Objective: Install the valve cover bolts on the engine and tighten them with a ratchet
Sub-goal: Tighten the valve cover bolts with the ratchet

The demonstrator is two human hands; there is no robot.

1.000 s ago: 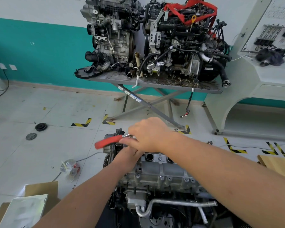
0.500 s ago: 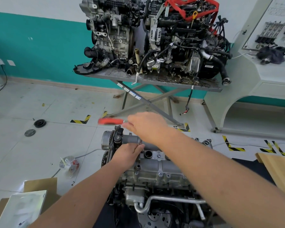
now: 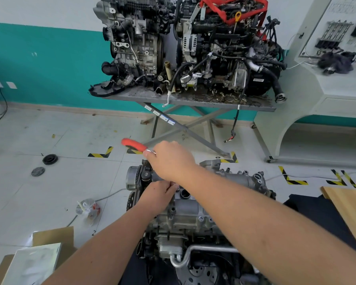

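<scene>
Red-handled ratchet: gripped in my right hand, fingers curled round the metal shank just past the grip. Long axis runs roughly from 4 to 10 o'clock, red end pointing to 10 and clear of the engine; the head end is hidden under my palm, so I cannot tell whether it sits on a bolt.

Engine: low centre of view, valve cover uppermost, its length running 9 to 3 o'clock. Bolt heads show along the near edge.

Left hand: at 6 o'clock of the right, resting on the cover's left end, fingertips drawn together as if pinching something small; what they hold is not visible.

Step, as I judge it: tightening at the cover's left end, left hand steadying the bolt or socket. Next calls for keeping the drive square on the bolt and sweeping the handle without cocking it.

Surround: display engines on a grey table at 12; cardboard box at 7; wooden board at 3.
</scene>
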